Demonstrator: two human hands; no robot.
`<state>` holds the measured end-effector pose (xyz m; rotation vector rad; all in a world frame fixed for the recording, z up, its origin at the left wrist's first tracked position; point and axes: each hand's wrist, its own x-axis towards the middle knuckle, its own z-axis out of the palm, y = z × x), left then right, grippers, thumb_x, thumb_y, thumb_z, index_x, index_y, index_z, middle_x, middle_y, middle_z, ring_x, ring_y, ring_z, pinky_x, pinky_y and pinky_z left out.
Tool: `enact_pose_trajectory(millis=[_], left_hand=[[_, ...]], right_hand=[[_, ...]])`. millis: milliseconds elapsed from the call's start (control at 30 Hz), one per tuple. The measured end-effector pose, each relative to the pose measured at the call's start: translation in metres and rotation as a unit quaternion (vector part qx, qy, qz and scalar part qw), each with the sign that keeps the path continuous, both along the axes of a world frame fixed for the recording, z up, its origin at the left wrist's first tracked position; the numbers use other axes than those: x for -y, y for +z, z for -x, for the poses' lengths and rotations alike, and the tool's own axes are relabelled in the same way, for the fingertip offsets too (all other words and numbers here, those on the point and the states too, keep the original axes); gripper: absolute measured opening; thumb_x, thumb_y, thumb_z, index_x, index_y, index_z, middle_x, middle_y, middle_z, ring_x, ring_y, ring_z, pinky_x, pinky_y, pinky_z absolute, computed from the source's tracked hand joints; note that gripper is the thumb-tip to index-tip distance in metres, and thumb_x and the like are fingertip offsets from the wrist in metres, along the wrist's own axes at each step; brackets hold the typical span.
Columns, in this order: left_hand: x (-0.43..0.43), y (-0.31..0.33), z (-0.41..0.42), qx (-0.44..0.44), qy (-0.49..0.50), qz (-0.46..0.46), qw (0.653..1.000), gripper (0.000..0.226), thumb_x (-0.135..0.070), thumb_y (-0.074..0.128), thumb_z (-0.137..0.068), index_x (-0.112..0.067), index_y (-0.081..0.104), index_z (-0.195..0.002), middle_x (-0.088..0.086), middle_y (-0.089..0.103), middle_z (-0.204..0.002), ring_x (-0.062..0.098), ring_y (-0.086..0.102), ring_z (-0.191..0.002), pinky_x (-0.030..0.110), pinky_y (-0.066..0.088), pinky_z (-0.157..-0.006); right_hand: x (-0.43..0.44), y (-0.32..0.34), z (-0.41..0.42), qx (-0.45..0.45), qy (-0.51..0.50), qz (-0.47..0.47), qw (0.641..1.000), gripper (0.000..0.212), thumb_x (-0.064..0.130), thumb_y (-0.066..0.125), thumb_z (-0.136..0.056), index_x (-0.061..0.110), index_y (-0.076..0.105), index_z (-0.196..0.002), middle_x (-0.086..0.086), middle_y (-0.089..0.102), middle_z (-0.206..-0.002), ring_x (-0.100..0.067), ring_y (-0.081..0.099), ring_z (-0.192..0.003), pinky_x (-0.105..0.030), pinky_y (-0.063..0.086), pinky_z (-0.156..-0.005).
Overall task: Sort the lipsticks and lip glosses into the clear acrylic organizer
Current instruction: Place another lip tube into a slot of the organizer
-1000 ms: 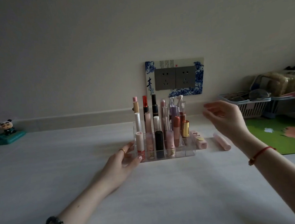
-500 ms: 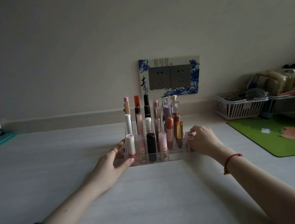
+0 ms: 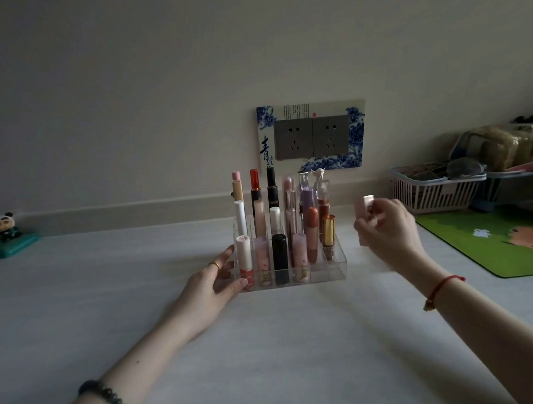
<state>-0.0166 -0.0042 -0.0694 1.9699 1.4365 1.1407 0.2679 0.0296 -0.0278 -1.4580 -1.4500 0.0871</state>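
Observation:
The clear acrylic organizer stands on the white table, filled with several upright lipsticks and lip glosses, among them a black tube in the front row and a gold one at the right. My left hand rests against the organizer's left front corner, fingers straight. My right hand is raised just right of the organizer and grips a pale pink square lipstick, held upright above the table. Part of that lipstick is hidden by my fingers.
A green mat lies at the right. Behind it stand a white slatted basket and bagged items. A panda figure on a teal base sits far left. Wall sockets are behind the organizer.
My right hand came down beside the organizer, took hold of the pink lipstick lying there, and has now lifted it. My left hand stayed at the organizer's corner.

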Motion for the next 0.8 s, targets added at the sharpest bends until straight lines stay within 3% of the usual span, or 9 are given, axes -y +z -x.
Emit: enact_pose_trajectory(millis=[100, 200, 400, 800], left_hand=[[0.001, 0.002, -0.001, 0.014, -0.014, 0.014, 1.000, 0.063, -0.018, 0.063, -0.083, -0.020, 0.033, -0.138, 0.003, 0.054, -0.129, 0.010, 0.054, -0.113, 0.019, 0.037, -0.096], [0.002, 0.003, -0.002, 0.009, -0.011, 0.016, 1.000, 0.063, -0.016, 0.062, -0.083, -0.020, 0.031, -0.138, 0.004, 0.051, -0.132, 0.008, 0.051, -0.114, 0.018, 0.034, -0.096], [0.001, 0.003, -0.003, -0.007, 0.000, 0.009, 1.000, 0.063, -0.016, 0.061, -0.084, -0.020, 0.030, -0.139, 0.002, 0.050, -0.133, 0.006, 0.047, -0.111, 0.016, 0.032, -0.093], [0.000, 0.002, 0.000, 0.005, -0.015, 0.020, 1.000, 0.063, -0.017, 0.062, -0.084, -0.019, 0.031, -0.139, 0.007, 0.054, -0.131, 0.016, 0.053, -0.116, 0.032, 0.038, -0.104]], right_hand=[[0.010, 0.015, -0.002, -0.094, 0.048, -0.042, 0.994, 0.020, 0.010, 0.062, -0.074, 0.011, 0.058, -0.093, -0.006, 0.061, -0.090, -0.015, 0.055, -0.077, -0.018, 0.042, -0.061], [0.023, 0.026, 0.004, -0.129, 0.119, -0.051, 0.983, 0.026, 0.012, 0.069, -0.071, 0.017, 0.058, -0.094, -0.003, 0.065, -0.087, -0.013, 0.062, -0.078, -0.023, 0.051, -0.065], [0.036, 0.025, 0.028, -0.077, 0.192, -0.044, 0.977, 0.036, 0.024, 0.078, -0.054, 0.031, 0.054, -0.080, 0.014, 0.063, -0.074, 0.007, 0.061, -0.062, -0.008, 0.050, -0.057], [0.026, 0.010, 0.037, -0.035, 0.191, -0.009, 0.981, 0.031, 0.018, 0.077, -0.061, 0.029, 0.056, -0.081, 0.017, 0.062, -0.074, 0.000, 0.062, -0.067, -0.010, 0.051, -0.056]])
